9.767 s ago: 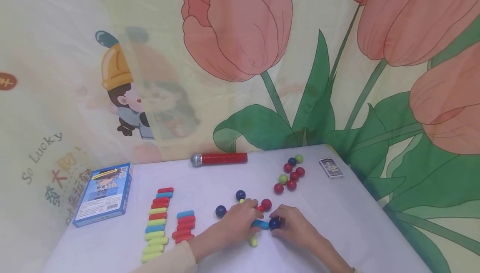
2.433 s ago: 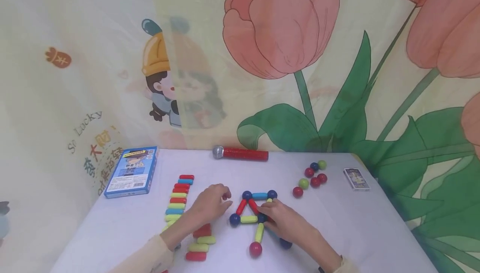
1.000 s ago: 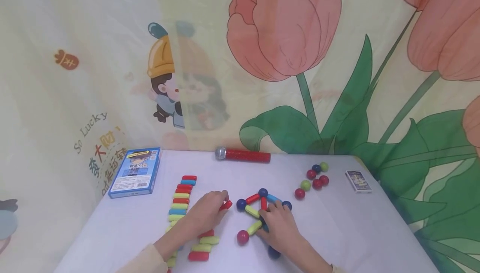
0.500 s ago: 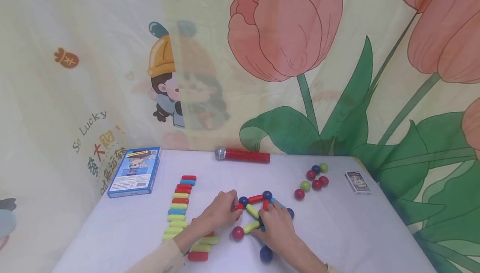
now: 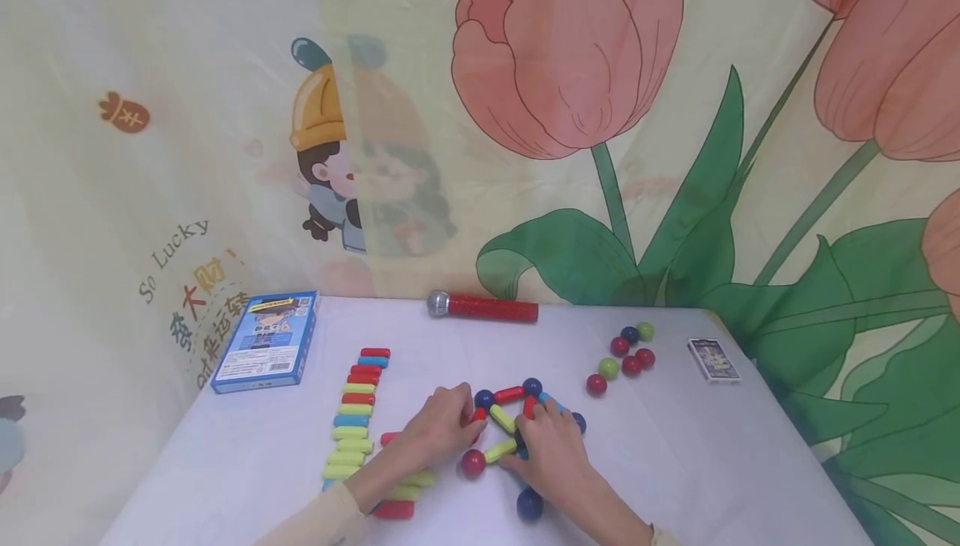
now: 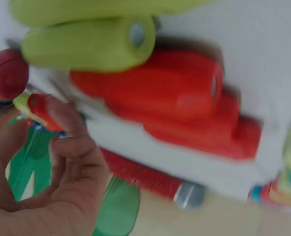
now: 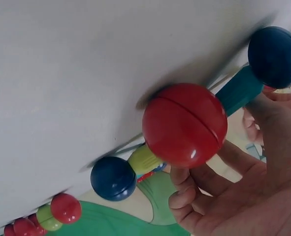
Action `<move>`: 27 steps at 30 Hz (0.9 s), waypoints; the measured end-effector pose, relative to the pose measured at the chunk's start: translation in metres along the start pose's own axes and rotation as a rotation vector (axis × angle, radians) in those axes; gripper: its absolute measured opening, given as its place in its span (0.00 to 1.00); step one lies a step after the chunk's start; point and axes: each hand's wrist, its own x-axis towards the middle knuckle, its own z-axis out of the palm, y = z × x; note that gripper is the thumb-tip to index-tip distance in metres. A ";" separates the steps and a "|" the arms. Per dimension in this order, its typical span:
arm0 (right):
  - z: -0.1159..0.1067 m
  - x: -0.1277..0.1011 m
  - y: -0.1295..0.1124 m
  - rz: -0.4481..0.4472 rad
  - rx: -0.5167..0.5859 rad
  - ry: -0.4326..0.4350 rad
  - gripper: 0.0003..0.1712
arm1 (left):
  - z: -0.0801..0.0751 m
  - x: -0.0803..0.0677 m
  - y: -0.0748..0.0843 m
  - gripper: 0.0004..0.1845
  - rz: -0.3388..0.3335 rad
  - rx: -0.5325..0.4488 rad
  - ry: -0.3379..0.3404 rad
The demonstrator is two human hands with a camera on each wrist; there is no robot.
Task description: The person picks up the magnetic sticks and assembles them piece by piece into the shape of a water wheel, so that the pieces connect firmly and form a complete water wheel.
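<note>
Head view: left hand (image 5: 438,428) pinches red rod (image 5: 477,415) (mostly hidden); right hand (image 5: 551,454) covers frame (image 5: 504,421), grip unclear.

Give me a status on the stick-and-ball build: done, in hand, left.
Done: a small frame of red, yellow and blue sticks joined by dark blue balls lies on the white table. In hand: the left hand pinches a red stick at the frame's left corner; the right hand holds the frame. Left: spare sticks in rows, loose balls at the far right.
</note>
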 end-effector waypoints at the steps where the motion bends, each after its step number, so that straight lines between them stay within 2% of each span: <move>1: -0.002 0.000 0.002 -0.010 0.019 0.003 0.36 | -0.002 -0.005 0.001 0.16 -0.008 0.019 -0.009; 4: -0.015 0.005 0.014 -0.063 0.085 0.042 0.31 | -0.004 -0.021 0.004 0.19 -0.009 0.108 -0.041; 7: -0.028 0.020 0.025 -0.170 0.126 0.094 0.27 | 0.004 -0.033 0.007 0.25 -0.008 0.214 -0.051; 9: -0.031 0.034 0.030 -0.257 0.150 0.074 0.28 | 0.012 -0.036 0.006 0.29 0.010 0.284 -0.029; 11: -0.030 0.046 0.032 -0.342 0.183 0.003 0.28 | 0.017 -0.038 0.005 0.32 0.020 0.329 0.001; 15: -0.022 0.058 0.031 -0.475 0.214 -0.135 0.31 | 0.024 -0.038 0.003 0.29 0.023 0.323 0.040; 17: -0.017 0.058 0.028 -0.536 0.200 -0.162 0.30 | 0.024 -0.039 0.002 0.27 0.015 0.303 0.046; 22: -0.008 0.055 0.019 -0.629 0.143 -0.122 0.24 | 0.022 -0.041 0.000 0.25 0.017 0.291 0.062; 27: -0.006 0.053 0.023 -0.620 0.163 -0.057 0.24 | 0.017 -0.038 0.000 0.26 0.037 0.372 0.098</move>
